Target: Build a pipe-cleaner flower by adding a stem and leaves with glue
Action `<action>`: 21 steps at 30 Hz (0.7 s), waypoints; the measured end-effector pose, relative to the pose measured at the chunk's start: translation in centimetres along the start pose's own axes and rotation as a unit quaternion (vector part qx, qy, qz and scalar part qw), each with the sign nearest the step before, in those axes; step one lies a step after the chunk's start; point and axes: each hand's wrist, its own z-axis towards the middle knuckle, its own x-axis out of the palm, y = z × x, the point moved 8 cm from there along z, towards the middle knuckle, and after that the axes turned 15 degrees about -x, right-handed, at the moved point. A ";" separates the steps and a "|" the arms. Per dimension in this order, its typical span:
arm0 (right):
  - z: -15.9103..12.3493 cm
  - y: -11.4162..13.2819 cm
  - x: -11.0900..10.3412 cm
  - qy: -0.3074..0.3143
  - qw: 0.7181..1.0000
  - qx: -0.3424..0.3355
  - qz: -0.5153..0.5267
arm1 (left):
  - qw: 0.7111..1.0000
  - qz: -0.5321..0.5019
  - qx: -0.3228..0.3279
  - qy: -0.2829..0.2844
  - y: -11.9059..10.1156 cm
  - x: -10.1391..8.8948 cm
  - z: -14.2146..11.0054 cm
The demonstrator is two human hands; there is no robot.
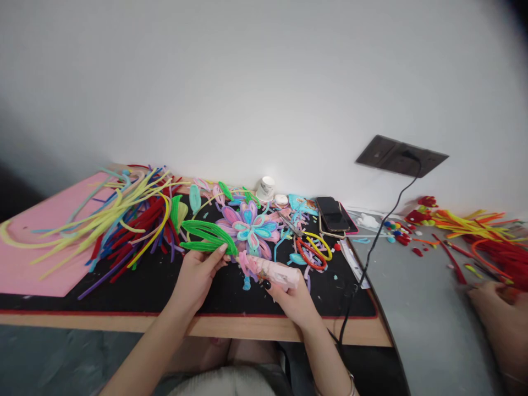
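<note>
My left hand (201, 275) pinches the base of a green pipe-cleaner leaf (208, 234), made of several long loops. In my right hand (289, 297) is a pink, patterned glue gun (278, 272), its tip pointing left at the leaf's base. Whether the tip touches the leaf, I cannot tell. Just behind both hands lies a large pipe-cleaner flower (251, 228) with purple, pink and blue petals. A pair of scissors (291, 224) rests to the right of the flower.
Loose pipe cleaners (136, 220) heap over a pink sheet (49, 264) at left. A paper cup (266, 188) and a phone (333, 214) stand toward the wall. A black cable (377, 234) hangs from the wall socket (400, 157). Another person's hand (501, 313) works at right.
</note>
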 end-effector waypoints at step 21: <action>0.4 0.0 -0.7 -0.030 0.999 -0.006 -0.023 | 0.999 -0.009 -0.039 0.017 0.5 0.2 -0.1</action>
